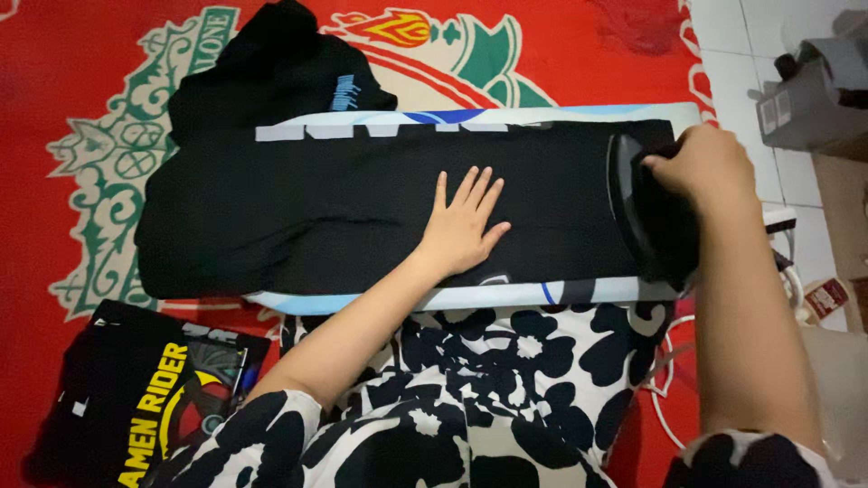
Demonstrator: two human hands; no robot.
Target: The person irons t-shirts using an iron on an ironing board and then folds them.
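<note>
At the floor's near-left corner lies a folded black T-shirt (136, 398) with a yellow and red print, and beyond it, off the ironing board's far-left corner, another black garment (271, 77) sits bunched on the red patterned rug (54, 81). A low ironing board (579, 291) with a pale blue cover runs across the middle, and a black garment (298, 217) is spread flat along it, its left end drooping past the board's left edge. It looks like soft, light cloth that would wrinkle and slide easily, best steadied by a flat palm or taken at a hem. The left hand (461, 226) rests on it near the board's centre, fingers spread wide and flat, holding nothing. At the right end, the right hand (705, 167) has its grip closed over the handle of a black iron (646, 212), which stands on the garment; the iron is probably heavy, rigid and hot underneath, so the handle is the only place to hold. A white cord (669, 361) trails off the board's near-right corner.
</note>
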